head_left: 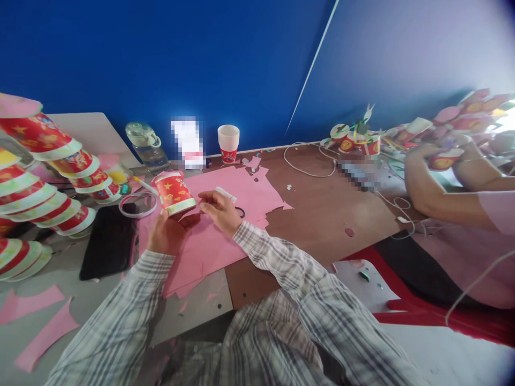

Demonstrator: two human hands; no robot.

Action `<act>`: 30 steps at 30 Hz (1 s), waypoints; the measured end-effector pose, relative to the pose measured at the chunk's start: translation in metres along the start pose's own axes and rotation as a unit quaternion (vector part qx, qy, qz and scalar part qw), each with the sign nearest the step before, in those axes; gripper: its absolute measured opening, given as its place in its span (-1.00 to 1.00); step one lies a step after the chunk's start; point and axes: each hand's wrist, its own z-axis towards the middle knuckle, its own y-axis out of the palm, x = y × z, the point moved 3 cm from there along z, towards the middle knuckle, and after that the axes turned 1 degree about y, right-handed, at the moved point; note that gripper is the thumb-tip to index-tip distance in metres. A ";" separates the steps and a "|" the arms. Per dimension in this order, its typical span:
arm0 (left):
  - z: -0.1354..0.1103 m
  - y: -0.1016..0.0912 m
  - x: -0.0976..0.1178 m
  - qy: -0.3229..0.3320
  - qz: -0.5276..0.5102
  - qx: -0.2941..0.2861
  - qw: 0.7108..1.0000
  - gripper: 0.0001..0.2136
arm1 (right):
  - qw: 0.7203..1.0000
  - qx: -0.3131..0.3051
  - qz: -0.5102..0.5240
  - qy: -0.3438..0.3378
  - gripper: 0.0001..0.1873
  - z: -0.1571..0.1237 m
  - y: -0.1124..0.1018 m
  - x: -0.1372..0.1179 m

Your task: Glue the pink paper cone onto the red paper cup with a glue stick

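- We find the red paper cup with gold markings and a pale green-white rim [175,192] raised over the pink paper sheets [217,249] on the brown and grey desk [317,203]. It tilts, rim downward, with pink paper at its upper end.
- Our left grip [168,235], a bare hand, is closed around the cup's lower part, thumb against the side. Too hard a squeeze could dent the thin wall; too loose a hold could let the cup slip.
- Our right grip [219,210] is beside the rim, fingers bent and tips close together. We cannot tell whether they pinch anything or touch the cup; a careless push there could tip it further.
- A small white cylinder [226,194] and a thin black ring [241,212] lie close to the right grip. The plaid sleeve [281,254] might snag the ring or drag the sheets.
- At our left, leaning stacks of red-and-white paper cups [76,161] look unsteady; a bumped arm could topple them.
- Behind the cup, near the blue wall [161,53], stands a clear plastic water bottle [148,150]. If knocked over and leaking, it could soak the paper.
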 end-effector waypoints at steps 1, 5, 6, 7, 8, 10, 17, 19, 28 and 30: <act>0.000 0.000 0.000 -0.003 -0.003 -0.002 1.000 -0.56 | 1.000 0.004 -0.006 -0.014 -0.75 -0.001 0.000 0.002; 0.000 -0.001 0.000 -0.012 -0.017 -0.003 1.000 -0.57 | 0.988 0.070 -0.094 -0.097 -0.78 -0.005 -0.007 0.006; 0.001 -0.001 0.001 -0.012 -0.019 -0.001 1.000 -0.57 | 0.982 0.089 -0.119 -0.112 -0.78 -0.005 -0.009 0.006; 0.001 -0.002 0.001 -0.012 -0.021 0.004 1.000 -0.56 | 0.977 0.103 -0.140 -0.121 -0.79 -0.006 -0.011 0.007; 0.001 -0.002 0.001 -0.012 -0.021 0.011 1.000 -0.55 | 0.973 0.111 -0.156 -0.127 -0.79 -0.006 -0.012 0.007; 0.001 -0.003 0.003 -0.011 -0.024 0.027 0.999 -0.53 | 0.966 0.101 -0.191 -0.143 -0.80 -0.007 -0.012 0.008; 0.002 -0.006 0.003 -0.001 -0.032 0.039 0.999 -0.47 | 0.922 -0.017 -0.327 -0.205 -0.80 -0.018 0.006 0.012; 0.003 -0.006 0.002 0.001 -0.028 0.042 0.999 -0.47 | 0.912 -0.028 -0.352 -0.210 -0.80 -0.019 0.007 0.012; 0.003 -0.008 0.003 -0.002 -0.032 0.064 0.997 -0.51 | 0.894 0.003 -0.409 -0.182 -0.77 -0.010 -0.002 0.015; 0.004 -0.009 0.004 -0.003 -0.032 0.068 0.997 -0.50 | 0.887 0.028 -0.427 -0.172 -0.76 -0.004 -0.009 0.014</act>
